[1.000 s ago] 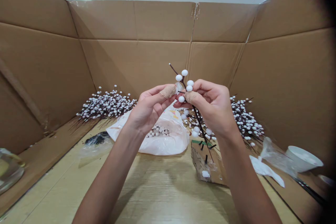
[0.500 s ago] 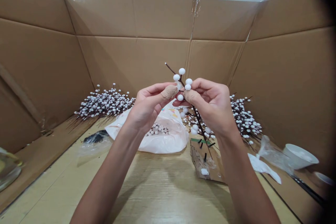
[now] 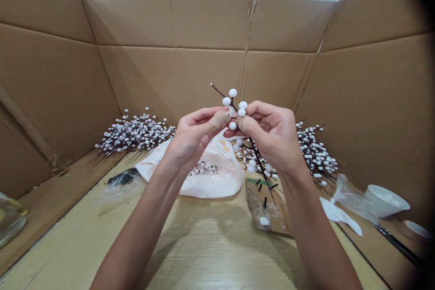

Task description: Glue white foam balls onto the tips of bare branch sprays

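A dark brown artificial berry branch (image 3: pixel 258 158) with several white balls slants up between my hands, its bare tip pointing up and left. My right hand (image 3: pixel 272 131) is closed on the stem, thumb and fingers pinched just below the upper balls. My left hand (image 3: pixel 200 131) is closed too, pinching a white ball (image 3: pixel 231 111) at the branch's left side, partly hidden by the fingers. Both thumbs wear beige finger covers. The branch's lower end hangs above a cardboard block (image 3: pixel 272 208) with short black pegs and a white lump on it.
Behind my left forearm lies a white plastic bag (image 3: pixel 210 186) of loose white balls. Piles of berry branches rest at the back left (image 3: pixel 136 133) and right (image 3: pixel 316 152). A white bowl (image 3: pixel 387 199) stands right. Cardboard walls (image 3: pixel 176 22) surround the table.
The branch's upper end has tilted very slightly left between my fingers. Both hands keep the same pinch, and the whole view has shifted a little.
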